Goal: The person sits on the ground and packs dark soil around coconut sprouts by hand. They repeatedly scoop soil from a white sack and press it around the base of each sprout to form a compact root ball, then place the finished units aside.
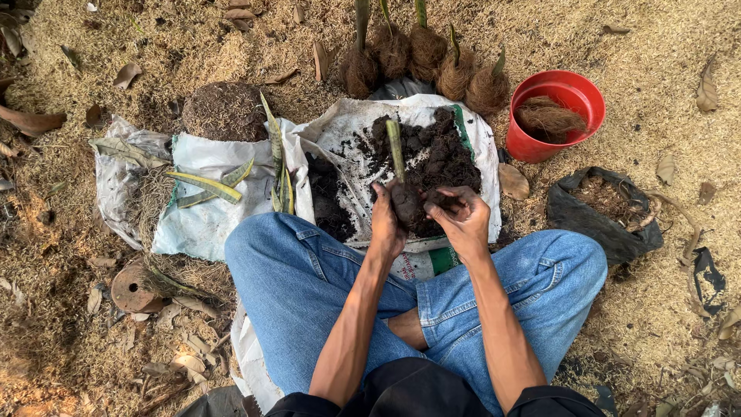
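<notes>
Ground sack [224, 158]: white, spread before your crossed legs, carrying loose cuttings; any soil you drop lands here or on your jeans.
Soil heap [440, 154]: dark and crumbly, just beyond your hands.
Red pot [557, 114]: well to your right, holding fibre.
Left hand [386, 224]: clasps the soil ball [407, 202] around the upright green cutting [395, 150]; it may crumble if your clasp slackens.
Right hand [461, 216]: fingers curled onto the ball's side, pressing soil; too hard a squeeze could snap the cutting.

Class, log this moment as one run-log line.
left hand: holds soil ball around cutting | right hand: presses soil ball | beneath: white sack
</notes>
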Demonstrator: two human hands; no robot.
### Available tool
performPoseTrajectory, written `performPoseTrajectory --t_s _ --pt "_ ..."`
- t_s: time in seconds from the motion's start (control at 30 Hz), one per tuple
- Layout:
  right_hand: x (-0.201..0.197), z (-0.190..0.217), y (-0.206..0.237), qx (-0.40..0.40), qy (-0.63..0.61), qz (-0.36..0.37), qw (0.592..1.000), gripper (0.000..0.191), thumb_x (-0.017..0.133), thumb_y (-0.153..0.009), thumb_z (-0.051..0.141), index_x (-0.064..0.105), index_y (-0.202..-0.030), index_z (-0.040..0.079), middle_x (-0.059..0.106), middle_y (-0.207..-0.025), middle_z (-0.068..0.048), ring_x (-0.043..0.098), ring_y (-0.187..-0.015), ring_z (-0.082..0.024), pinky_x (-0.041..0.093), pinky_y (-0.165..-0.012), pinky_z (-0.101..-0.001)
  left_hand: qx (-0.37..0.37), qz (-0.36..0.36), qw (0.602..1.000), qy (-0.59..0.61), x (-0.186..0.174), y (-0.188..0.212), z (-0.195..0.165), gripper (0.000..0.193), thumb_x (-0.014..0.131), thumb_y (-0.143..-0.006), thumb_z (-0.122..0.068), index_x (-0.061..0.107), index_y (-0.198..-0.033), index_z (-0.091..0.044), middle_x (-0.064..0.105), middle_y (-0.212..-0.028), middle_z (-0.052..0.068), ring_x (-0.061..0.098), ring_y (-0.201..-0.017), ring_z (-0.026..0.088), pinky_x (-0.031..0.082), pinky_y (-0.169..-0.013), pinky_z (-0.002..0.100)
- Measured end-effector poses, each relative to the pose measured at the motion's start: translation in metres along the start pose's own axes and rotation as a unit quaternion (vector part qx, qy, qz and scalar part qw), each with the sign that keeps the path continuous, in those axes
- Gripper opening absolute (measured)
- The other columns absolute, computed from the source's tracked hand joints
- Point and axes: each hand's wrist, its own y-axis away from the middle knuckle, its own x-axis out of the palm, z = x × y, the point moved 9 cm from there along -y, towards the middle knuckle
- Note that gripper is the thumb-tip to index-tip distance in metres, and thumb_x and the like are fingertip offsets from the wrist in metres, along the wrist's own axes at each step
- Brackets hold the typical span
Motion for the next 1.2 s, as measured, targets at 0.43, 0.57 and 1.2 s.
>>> performPoseTrajectory --t_s 0.43,0.57,1.2 --pt "0.008 0.001 0.006 -0.043 0.202 -0.003 0.978 0.028 0.082 -0.088 0.006 0.071 -0.111 -0.004 0.076 -0.104 -0.013 0.07 -0.09 -0.014 0.06 -0.075 -0.0251 0.133 -0.008 0.961 -0.241 -0.008 -0.007 0.002 0.035 0.06 -0.105 -0.033 0.069 -0.102 0.001 0.049 -0.078 -0.002 0.041 -0.071 0.008 0.035 -0.059 0.025" --pt "0.002 -0.005 0.007 -0.022 0.209 -0.028 0.977 0.025 0.081 -0.091 0.006 0.074 -0.112 -0.004 0.077 -0.097 -0.013 0.068 -0.083 -0.013 0.057 -0.07 -0.0241 0.098 -0.018 0.975 -0.197 0.0 -0.001 -0.001 0.032 0.06 -0.099 -0.034 0.07 -0.104 -0.004 0.059 -0.08 -0.004 0.049 -0.07 0.006 0.042 -0.061 0.023" --pt "0.014 0.014 0.01 -0.064 0.194 0.023 0.979 0.029 0.079 -0.087 -0.002 0.074 -0.116 -0.002 0.073 -0.114 -0.012 0.074 -0.1 -0.016 0.064 -0.084 -0.0269 0.12 0.026 0.968 -0.218 0.013 0.004 -0.015 0.025 0.084 -0.085 -0.02 0.07 -0.093 -0.001 0.069 -0.079 0.0 0.06 -0.066 0.007 0.05 -0.06 0.023"
